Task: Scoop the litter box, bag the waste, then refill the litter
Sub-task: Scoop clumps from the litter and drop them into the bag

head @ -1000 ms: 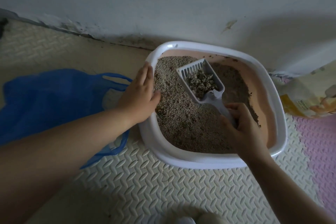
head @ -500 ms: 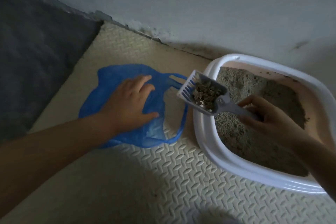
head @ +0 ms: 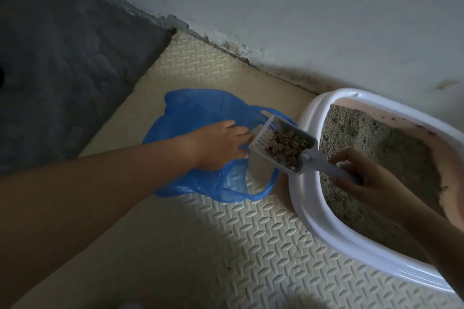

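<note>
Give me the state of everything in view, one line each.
Box, part filled with litter, pink inside partly bare.
Scoop, loaded with clumps, held above box rim and bag edge.
Bag, lying crumpled on the mat.
Left hand, resting on bag.
Right hand, gripping scoop handle.

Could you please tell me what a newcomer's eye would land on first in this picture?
The pale slotted scoop, heaped with brown clumps, stands out at centre. The right hand holds it out past the left rim of the white litter box. Next comes the bright blue bag, which lies on the cream floor mat left of the box, with the left hand resting on it.
</note>
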{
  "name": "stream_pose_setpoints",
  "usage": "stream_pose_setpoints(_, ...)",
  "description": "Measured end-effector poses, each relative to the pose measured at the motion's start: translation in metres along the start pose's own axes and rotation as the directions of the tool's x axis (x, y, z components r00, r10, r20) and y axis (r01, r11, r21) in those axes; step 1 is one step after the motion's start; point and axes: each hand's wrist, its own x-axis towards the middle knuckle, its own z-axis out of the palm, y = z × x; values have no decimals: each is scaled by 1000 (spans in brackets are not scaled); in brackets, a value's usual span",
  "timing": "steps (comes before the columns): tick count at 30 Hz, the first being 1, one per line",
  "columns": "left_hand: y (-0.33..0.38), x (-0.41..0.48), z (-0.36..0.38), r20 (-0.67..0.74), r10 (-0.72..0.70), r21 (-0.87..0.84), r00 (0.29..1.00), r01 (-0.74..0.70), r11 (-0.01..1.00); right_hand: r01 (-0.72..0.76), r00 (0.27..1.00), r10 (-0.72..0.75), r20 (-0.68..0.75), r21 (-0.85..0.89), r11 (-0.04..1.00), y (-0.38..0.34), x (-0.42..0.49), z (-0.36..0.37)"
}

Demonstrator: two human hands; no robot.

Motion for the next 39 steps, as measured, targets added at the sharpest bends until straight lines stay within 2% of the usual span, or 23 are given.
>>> stream_pose_setpoints(2, -5, 5, 4, 50, 63, 52, 997, -66, 997, 3, 1000, -3, 4, 10, 1000, 2, -1, 1)
stream_pose_setpoints(5, -5, 13, 7, 227, 107, 79, 968, -128, 989, 5, 1000, -5, 14, 19, 1000, 5, -3, 0)
stream_pose_setpoints(9, -7, 11, 10, 230, 145, 27, 962, -155, 987, -9, 1000, 9, 12, 18, 1000, 7, -7, -2)
stream_pose_setpoints(12, -13, 8, 16, 262, 126, 80, 957, -152, 985, -9, 1000, 8, 11, 15, 1000, 8, -9, 0)
stream_pose_setpoints(13, -15, 6, 18, 250, 122, 87, 961, -148, 985, -5, 1000, 5, 19, 10, 1000, 9, -9, 0)
stream_pose_setpoints(17, -27, -9, 24, 8, 117, 20, 993, -117, 993, 33, 998, -30, 47, -59, 998, 8, -6, 2)
stream_pose_setpoints(20, -36, -26, 20, -193, -15, -114, 981, -7, 993, 65, 994, -54, 91, -126, 990, 0, 5, 2)
stream_pose_setpoints(23, -40, -43, 11, -310, -134, -229, 941, 62, 971, 94, 982, -54, 181, -220, 971, -16, 24, 0)
stream_pose_setpoints(26, -42, -57, 0, -350, -202, -300, 915, 94, 949, 126, 970, -38, 238, -363, 923, -38, 51, -3)
stream_pose_setpoints(30, -41, -68, -6, -403, -358, -462, 842, 151, 874, 184, 960, -48, 275, -493, 850, -76, 89, 3)
stream_pose_setpoints(35, -37, -77, -7, -405, -429, -553, 807, 158, 818, 223, 967, -78, 244, -652, 725, -119, 124, 19)
stream_pose_setpoints(39, -33, -86, -4, -378, -534, -658, 756, 187, 730, 208, 976, -96, 198, -690, 693, -141, 129, 16)
